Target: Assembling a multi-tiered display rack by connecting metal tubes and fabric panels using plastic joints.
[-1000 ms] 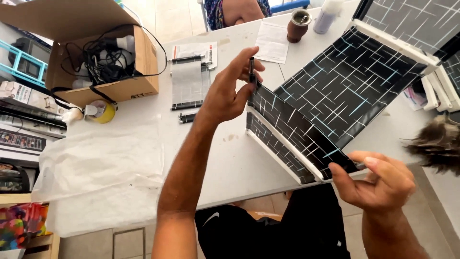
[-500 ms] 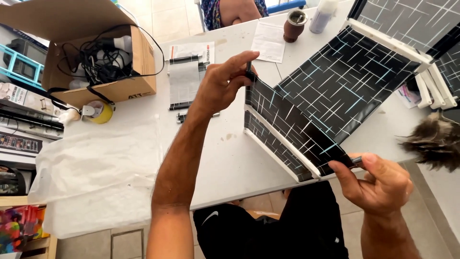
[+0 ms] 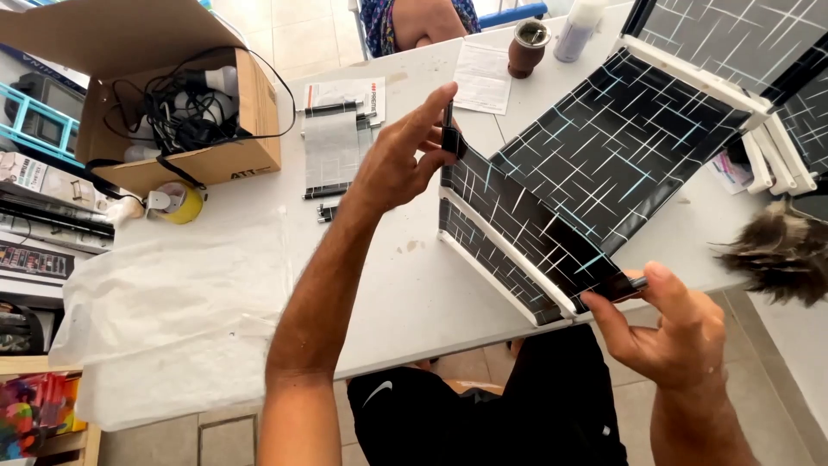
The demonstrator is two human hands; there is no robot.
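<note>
Left hand [image 3: 405, 160] pinches the far upper corner of a black fabric panel printed with thin white and pale blue lines [image 3: 517, 226], thumb and fingers closed on a small dark clip or edge piece there, which keeps that end lifted off the white table [image 3: 405, 285]. Right hand [image 3: 668, 332] grips the near lower corner of the same panel between thumb and fingers, so the sheet is stretched taut between the two hands and stands on its long edge, tilted. A white plastic rail [image 3: 504, 255] runs along the panel's length (it seems to stiffen the fabric, which would explain the straight fold). Beyond it, a larger panel of the same patterned fabric [image 3: 630, 142] lies sloped on the table, edged by a white bar [image 3: 699, 79].

Further out sit a grey ribbed strip with black ends [image 3: 332, 151], a printed paper leaflet [image 3: 483, 78], a brown rounded cup [image 3: 527, 47] and an open cardboard box holding black cables [image 3: 185, 116]. A crumpled clear plastic sheet [image 3: 172, 302] drapes the table's near left corner.
</note>
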